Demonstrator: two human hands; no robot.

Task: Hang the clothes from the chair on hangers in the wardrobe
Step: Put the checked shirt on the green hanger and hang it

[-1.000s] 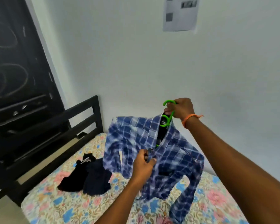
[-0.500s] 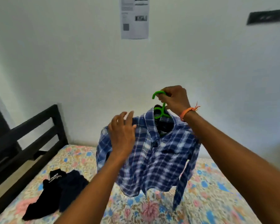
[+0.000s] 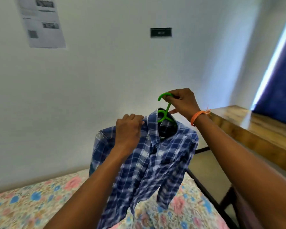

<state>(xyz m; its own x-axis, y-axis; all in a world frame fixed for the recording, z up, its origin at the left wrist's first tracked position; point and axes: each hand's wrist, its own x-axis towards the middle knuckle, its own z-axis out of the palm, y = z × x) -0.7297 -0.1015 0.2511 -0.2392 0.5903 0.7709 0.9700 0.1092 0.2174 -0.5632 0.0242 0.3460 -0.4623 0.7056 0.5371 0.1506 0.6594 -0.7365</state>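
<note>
A blue and white plaid shirt (image 3: 163, 162) hangs on a green plastic hanger (image 3: 166, 111) above the bed. My right hand (image 3: 182, 103) grips the hanger's hook and neck and holds the shirt up in the air. My left hand (image 3: 128, 131) pinches the shirt's left shoulder next to the collar. The shirt's sleeves and hem dangle down to the bedsheet. Neither the wardrobe nor the chair is in view.
A bed with a floral sheet (image 3: 31, 204) lies below, its dark frame (image 3: 205, 187) along the right side. A wooden table (image 3: 254, 129) stands at the right by a blue curtain (image 3: 284, 80). On the white wall hang a paper sheet (image 3: 41, 22) and a dark plate (image 3: 161, 32).
The view has swung right, so the black headboard and dark clothes on the bed are out of sight. My left hand rose from the shirt front and now pinches the shoulder.
</note>
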